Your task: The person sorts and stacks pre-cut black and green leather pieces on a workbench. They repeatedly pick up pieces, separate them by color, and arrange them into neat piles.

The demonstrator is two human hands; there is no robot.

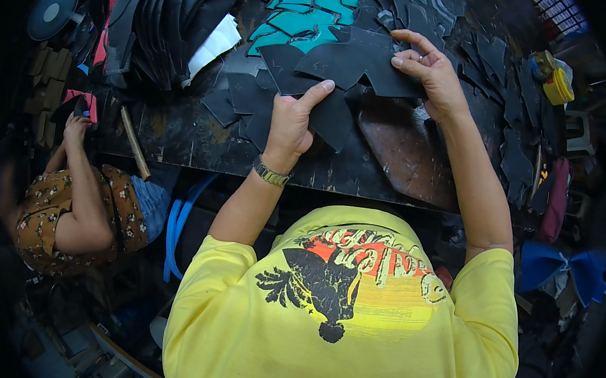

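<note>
A flat black cut-out piece point(364, 61), with a notch in its lower edge and faint pale marks, is stretched between my hands above the table. My left hand point(295, 122) is closed, its thumb lying along the lower left black sheet point(283, 72), which overlaps the notched piece; the fingers beneath are hidden. At the right end, my right hand point(432, 75) pinches the notched piece between thumb and fingers. More black cut-outs point(246, 94) lie under and left of my left hand. Just beyond the held piece are several teal cut-outs point(304, 20).
A tall stack of black sheets point(177, 22) stands at the back left beside a white sheet point(214, 46). Loose black pieces point(516, 158) cover the right side, near a yellow container point(558, 87). A wooden stick point(135, 142) overhangs the dark table's front edge. Another person point(83, 216) works at left.
</note>
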